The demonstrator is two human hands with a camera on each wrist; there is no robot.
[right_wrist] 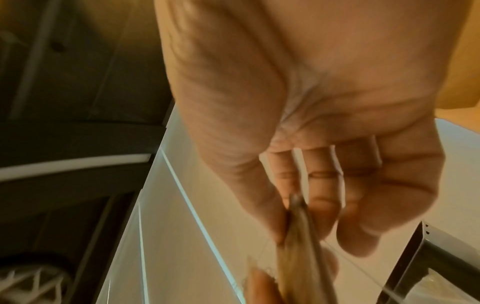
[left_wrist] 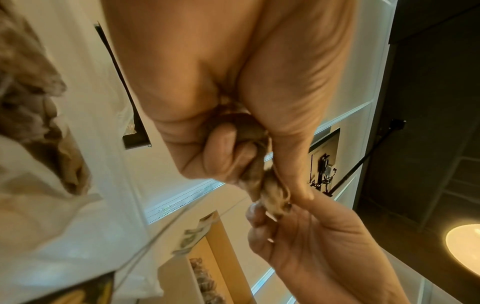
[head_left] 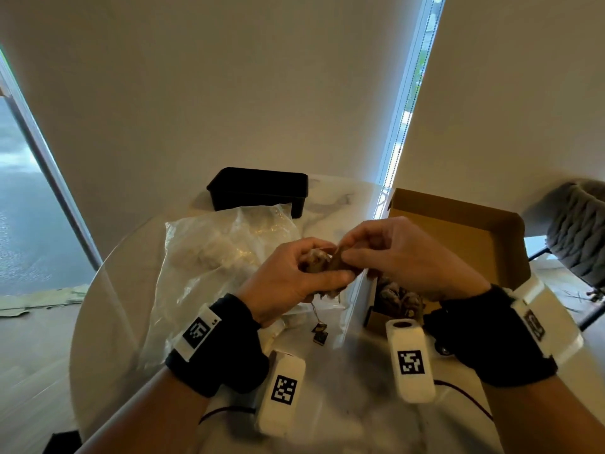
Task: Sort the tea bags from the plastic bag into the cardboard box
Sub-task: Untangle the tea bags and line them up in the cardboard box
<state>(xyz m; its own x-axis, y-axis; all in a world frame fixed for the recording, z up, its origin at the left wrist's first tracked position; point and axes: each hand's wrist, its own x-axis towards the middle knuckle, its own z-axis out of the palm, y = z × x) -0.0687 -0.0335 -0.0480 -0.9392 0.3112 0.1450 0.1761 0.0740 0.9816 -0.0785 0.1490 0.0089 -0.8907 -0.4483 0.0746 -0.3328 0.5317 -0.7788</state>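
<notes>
My left hand (head_left: 288, 276) gripped a clump of brownish mesh tea bags (head_left: 316, 262) above the marble worktop (head_left: 327, 204), right hand (head_left: 399, 257) pinching one loose, between crinkly clear plastic bag (head_left: 209, 250) and open brown cardboard box (head_left: 458, 231). Guess next was freeing it, then dropping it in the box

No words, brands or numbers can be read anywhere. The only signs are black-and-white square code markers, one on each white wrist block (head_left: 284, 389) (head_left: 410, 362) and one on the left wristband (head_left: 196, 331). A green print on the cardboard box flap (left_wrist: 193, 238) is too blurred to read.
</notes>
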